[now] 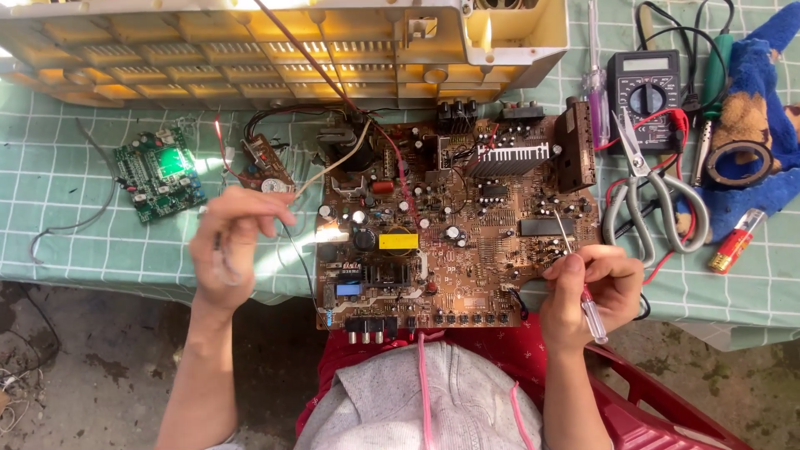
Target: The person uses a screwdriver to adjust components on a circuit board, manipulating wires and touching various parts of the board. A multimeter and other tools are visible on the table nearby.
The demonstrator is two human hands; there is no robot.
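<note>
A large brown circuit board [467,242] crowded with components lies at the table's front edge, over my lap. My right hand [587,292] is closed on a small screwdriver [593,317] with a clear handle, its metal shaft pointing up at the board's right side. My left hand [233,246] hovers left of the board, fingers pinched on a thin dark wire [293,250] that runs toward the board.
A small green circuit board [158,173] lies at the left. A cream plastic housing [275,50] fills the back. At the right are scissors [654,200], a black multimeter [643,87] with red leads, a tape roll [737,162], a red lighter [733,242] and a blue cloth [771,117].
</note>
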